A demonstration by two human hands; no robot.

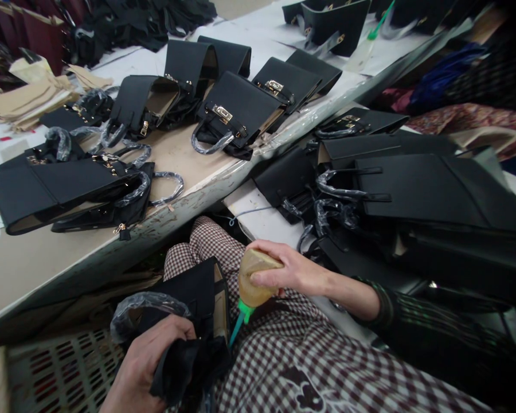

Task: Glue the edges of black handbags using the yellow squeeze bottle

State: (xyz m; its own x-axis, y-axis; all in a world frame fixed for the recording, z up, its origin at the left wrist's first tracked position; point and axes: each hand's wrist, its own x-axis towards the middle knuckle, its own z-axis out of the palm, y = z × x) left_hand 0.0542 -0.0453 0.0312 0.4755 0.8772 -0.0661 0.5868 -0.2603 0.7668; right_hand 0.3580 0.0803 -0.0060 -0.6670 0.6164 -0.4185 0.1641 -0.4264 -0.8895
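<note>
Across the tabletop (193, 169) lay black handbags (241, 106). Over a checked lap (279, 350), the right hand (290, 268) clasped an amber squeeze bottle (250, 287), nozzle (237, 327) beside another handbag (198, 289); the left hand (141, 358) gripped bunched black fabric (189, 367).

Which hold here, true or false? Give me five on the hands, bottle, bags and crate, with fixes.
1. The right hand holds a bottle. True.
2. The bottle's green cap points up. False: it points down.
3. The left hand is empty. False: it holds black material.
4. A bag on the table has a plastic-wrapped handle. True.
5. The crate has no openings. False: it has slots.
</note>
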